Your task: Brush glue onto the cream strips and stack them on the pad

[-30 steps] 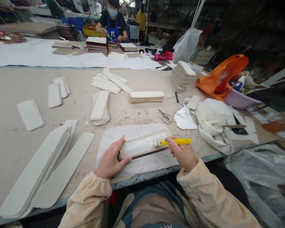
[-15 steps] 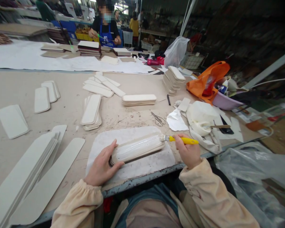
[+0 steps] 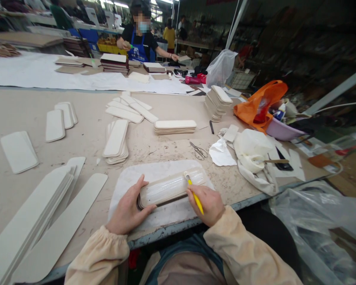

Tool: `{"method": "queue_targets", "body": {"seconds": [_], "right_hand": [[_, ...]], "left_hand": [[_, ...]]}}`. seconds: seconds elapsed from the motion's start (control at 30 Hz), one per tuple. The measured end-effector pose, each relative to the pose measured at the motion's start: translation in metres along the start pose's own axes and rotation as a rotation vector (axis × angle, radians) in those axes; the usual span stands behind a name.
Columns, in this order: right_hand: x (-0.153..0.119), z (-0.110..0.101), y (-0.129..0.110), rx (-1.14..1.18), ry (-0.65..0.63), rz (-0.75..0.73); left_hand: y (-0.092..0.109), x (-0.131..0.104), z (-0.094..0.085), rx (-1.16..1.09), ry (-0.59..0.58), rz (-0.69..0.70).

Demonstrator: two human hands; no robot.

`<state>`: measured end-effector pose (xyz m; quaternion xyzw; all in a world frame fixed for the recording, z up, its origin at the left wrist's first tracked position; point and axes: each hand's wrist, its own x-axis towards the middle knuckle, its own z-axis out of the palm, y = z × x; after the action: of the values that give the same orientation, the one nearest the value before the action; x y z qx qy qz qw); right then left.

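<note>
A stack of long, round-cornered cardboard pieces point(image 3: 163, 190) lies on a white sheet point(image 3: 127, 174) near the table's front edge. Its top piece is coated with something wet, shiny and whitish. My left hand point(image 3: 129, 208) grips the left end of this stack, thumb at the near side and fingers at the far side. In my right hand point(image 3: 207, 204) is a yellow-handled paintbrush point(image 3: 198, 200), closed in the fingers. The bristles touch the coated top piece, right of its middle. Scissors point(image 3: 199, 151) lie beyond the sheet.
More card stacks point(image 3: 116, 138) lie at the left and back, with long strips point(image 3: 62, 225) at front left. To the right are a white tub with a stick point(image 3: 252, 150), an orange bag point(image 3: 261, 105) and a purple basin point(image 3: 284, 128). A co-worker point(image 3: 142, 41) stands across the table.
My right hand has moved the brush left along the top piece, from its right end, and the handle now points toward me. My left hand stays put. The co-worker has stretched one arm out sideways.
</note>
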<state>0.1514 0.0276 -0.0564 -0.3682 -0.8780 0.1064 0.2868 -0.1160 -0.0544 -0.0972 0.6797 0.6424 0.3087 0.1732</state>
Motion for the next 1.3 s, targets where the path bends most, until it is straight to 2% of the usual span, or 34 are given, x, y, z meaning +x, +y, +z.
{"method": "queue_targets", "body": {"seconds": [0.07, 0.13, 0.3, 0.37, 0.43, 0.57, 0.67, 0.8, 1.0, 1.13, 1.23, 1.3], "right_hand": [[0.002, 0.006, -0.014, 0.135, 0.000, -0.030], [0.004, 0.011, -0.027, 0.309, 0.016, 0.013], [0.011, 0.022, -0.045, 0.723, 0.034, 0.445], [0.015, 0.029, -0.050, 0.860, 0.016, 0.536], [0.017, 0.036, -0.055, 0.943, -0.019, 0.565], [0.018, 0.042, -0.060, 0.926, -0.084, 0.563], [0.016, 0.039, -0.055, 0.841, -0.044, 0.570], [0.015, 0.036, -0.054, 0.865, 0.031, 0.574], [0.018, 0.042, -0.066, 0.822, -0.065, 0.472], [0.019, 0.035, -0.063, 0.718, -0.032, 0.455], [0.017, 0.032, -0.064, 0.753, 0.008, 0.481], [0.016, 0.034, -0.067, 0.802, -0.018, 0.473]], "left_hand": [[0.000, 0.000, 0.001, -0.021, 0.008, -0.015], [0.000, 0.000, 0.001, -0.050, 0.014, -0.018], [0.000, -0.001, 0.003, -0.114, 0.017, -0.005], [0.000, -0.002, 0.003, -0.132, 0.021, -0.009], [0.000, -0.002, 0.004, -0.146, 0.023, -0.016], [0.000, -0.002, 0.004, -0.163, 0.022, -0.019], [0.000, -0.002, 0.004, -0.157, 0.027, -0.011], [0.001, -0.002, 0.003, -0.158, 0.016, -0.017], [0.002, -0.002, 0.003, -0.158, 0.011, -0.041], [0.003, -0.002, 0.002, -0.147, 0.010, -0.029], [0.003, -0.002, 0.002, -0.141, 0.005, -0.028], [0.003, -0.002, 0.002, -0.136, 0.004, -0.035]]}}
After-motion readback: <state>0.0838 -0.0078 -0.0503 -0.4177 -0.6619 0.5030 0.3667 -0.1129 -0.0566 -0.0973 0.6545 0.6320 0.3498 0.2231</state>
